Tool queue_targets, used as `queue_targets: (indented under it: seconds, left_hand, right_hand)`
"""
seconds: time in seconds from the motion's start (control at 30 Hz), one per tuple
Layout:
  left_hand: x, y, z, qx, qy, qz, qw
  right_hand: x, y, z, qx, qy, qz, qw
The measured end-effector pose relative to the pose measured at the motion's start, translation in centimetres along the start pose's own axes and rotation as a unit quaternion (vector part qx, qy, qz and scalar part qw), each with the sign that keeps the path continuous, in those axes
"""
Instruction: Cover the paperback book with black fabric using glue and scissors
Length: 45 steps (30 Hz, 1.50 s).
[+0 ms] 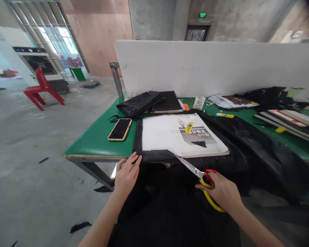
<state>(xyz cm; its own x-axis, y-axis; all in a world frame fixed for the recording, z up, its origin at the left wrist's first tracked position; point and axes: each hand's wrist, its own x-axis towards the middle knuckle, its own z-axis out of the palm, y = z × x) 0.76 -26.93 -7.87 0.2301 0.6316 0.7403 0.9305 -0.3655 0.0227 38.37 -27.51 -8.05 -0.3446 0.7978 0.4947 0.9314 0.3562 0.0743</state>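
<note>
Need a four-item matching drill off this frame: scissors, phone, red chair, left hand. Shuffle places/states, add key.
Column 1
1. phone
2. scissors
3. red chair
4. left hand

Column 2
A. standing on the grey floor
B. at the near left corner of the black sheet
C. screen dark, lying on the green tabletop
D. held in the right hand

Pairs: 1-C, 2-D, 3-A, 4-B

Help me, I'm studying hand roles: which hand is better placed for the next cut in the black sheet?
Probably the right hand: it grips the scissors, which point toward the black sheet. The left hand holds no tool and seems to touch the sheet's near left corner.
</note>
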Motion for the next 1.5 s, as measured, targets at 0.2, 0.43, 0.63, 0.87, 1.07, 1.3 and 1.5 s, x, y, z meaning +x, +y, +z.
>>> queue_targets:
  seconds: [0.2, 0.43, 0.63, 0.87, 1.07, 1.3, 1.5]
  left_hand:
    - [0.0, 0.0, 0.0, -0.004, -0.004, -0.002, 1.0]
    - [-0.1, 0.1, 0.0, -0.001, -0.006, -0.007, 1.0]
    - [0.0, 0.1, 0.0, -0.004, -0.009, -0.009, 1.0]
    - [-0.1, 0.1, 0.0, -0.007, -0.005, -0.007, 1.0]
    - [-0.1, 0.1, 0.0, -0.007, -0.006, -0.008, 1.0]
    - [0.0, 0.0, -0.1, -0.007, -0.007, -0.008, 1.0]
    - [0.0, 0.0, 0.0, -0.011, -0.004, -0.008, 1.0]
  right_hand:
    - [0.1, -0.9, -0.8, 0.02, -0.123, 0.062, 0.99]
    - [0.3, -1.2, -1.8, 0.023, -0.155, 0.081, 0.984]
    - [1.0, -1.6, -2.5, 0.031, -0.148, 0.078, 0.985]
    - [2.2, -1.8, -3.3, 0.03, -0.144, 0.064, 0.987]
    - [2.5, -1.7, -3.3, 0.014, -0.128, 0.049, 0.99]
    - [2.7, -1.5, -3.2, -0.003, -0.133, 0.047, 0.99]
    - [2.8, -1.3, -3.3, -0.019, -0.108, 0.03, 0.994]
